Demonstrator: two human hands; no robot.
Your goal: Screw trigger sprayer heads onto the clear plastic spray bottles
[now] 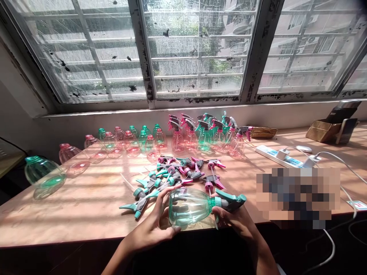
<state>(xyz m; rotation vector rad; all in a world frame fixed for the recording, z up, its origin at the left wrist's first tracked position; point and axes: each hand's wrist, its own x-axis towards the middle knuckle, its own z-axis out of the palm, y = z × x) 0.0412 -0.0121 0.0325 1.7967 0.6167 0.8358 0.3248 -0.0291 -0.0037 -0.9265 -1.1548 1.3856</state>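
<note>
A clear green spray bottle (190,206) lies sideways at the near edge of the wooden table (86,206), with a teal and grey trigger head (232,201) on its neck. My left hand (156,225) wraps round the bottle's base. My right hand (236,219) grips the neck and the trigger head. Just beyond the bottle lies a heap of loose trigger heads (177,173), teal and pink.
Several empty pink and green bottles (129,143) stand at the back left, with one green bottle (43,175) at the far left. Several assembled spray bottles (206,135) stand by the window sill. A power strip (279,156) with cables and a cardboard box (322,130) are on the right.
</note>
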